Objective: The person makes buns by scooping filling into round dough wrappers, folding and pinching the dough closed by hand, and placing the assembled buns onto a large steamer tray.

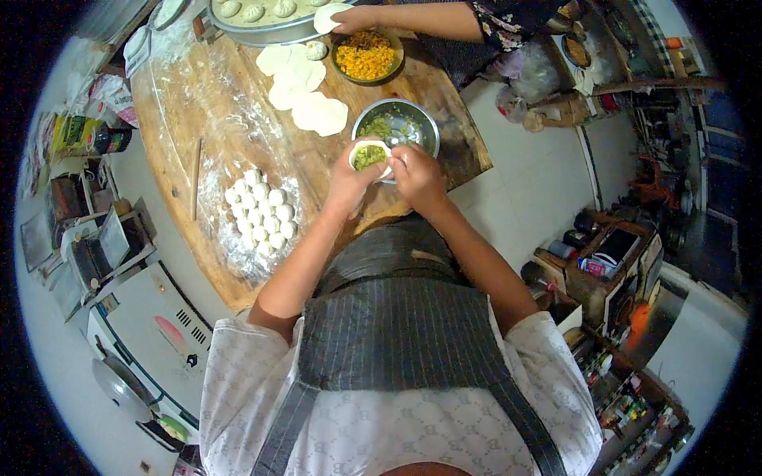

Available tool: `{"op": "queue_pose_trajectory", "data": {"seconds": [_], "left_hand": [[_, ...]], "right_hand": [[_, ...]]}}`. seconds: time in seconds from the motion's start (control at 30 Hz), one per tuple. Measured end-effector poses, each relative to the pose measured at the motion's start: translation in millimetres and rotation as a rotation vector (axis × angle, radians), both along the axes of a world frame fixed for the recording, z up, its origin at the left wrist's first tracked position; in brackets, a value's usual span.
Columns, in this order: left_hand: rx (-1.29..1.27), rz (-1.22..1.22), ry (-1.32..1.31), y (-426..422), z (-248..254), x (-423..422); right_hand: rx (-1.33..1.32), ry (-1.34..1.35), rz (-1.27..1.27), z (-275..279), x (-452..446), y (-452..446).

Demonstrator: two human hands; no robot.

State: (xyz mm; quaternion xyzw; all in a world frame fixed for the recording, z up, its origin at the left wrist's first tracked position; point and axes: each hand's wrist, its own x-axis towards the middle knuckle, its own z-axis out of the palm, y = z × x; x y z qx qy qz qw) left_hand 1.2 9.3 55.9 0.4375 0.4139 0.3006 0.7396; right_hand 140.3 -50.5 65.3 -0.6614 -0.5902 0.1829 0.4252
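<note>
While the left hand (347, 184) cups the wrapper (382, 145) and the right hand (418, 181) pinches its edge, just nearer than the bowl (429, 131), the dough looks soft (easily torn), best held by its rim.

Metal bowl (421, 119) close beyond both hands (383, 178)

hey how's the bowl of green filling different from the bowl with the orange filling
The metal bowl holds chopped green filling, while the darker bowl holds orange filling. The metal bowl looks larger and shows much bare wall inside; the darker bowl is well filled. Both are round and sit on the wooden table.
</note>
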Motion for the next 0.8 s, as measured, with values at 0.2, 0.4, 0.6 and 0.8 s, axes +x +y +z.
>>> {"op": "queue_pose_trajectory", "data": {"seconds": [0.2, 0.4, 0.6, 0.8], "left_hand": [[-0.134, 0.029, -0.089, 1.1, 3.7, -1.1], [-0.301, -0.009, -0.176, -0.1, -2.2, -4.4], [-0.222, -0.036, -0.096, 1.4, -16.6, -7.3], [-0.431, -0.114, -0.152, 4.9, 0.1, -12.8]], "right_hand": [[-0.043, -0.036, -0.073, 1.7, -8.0, -7.2], [-0.042, 0.051, 0.016, -8.7, -6.3, -5.3], [-0.065, -0.074, -0.041, -5.6, -13.2, -9.5], [-0.164, 0.112, 0.101, -12.0, -4.7, -3.0]]}}
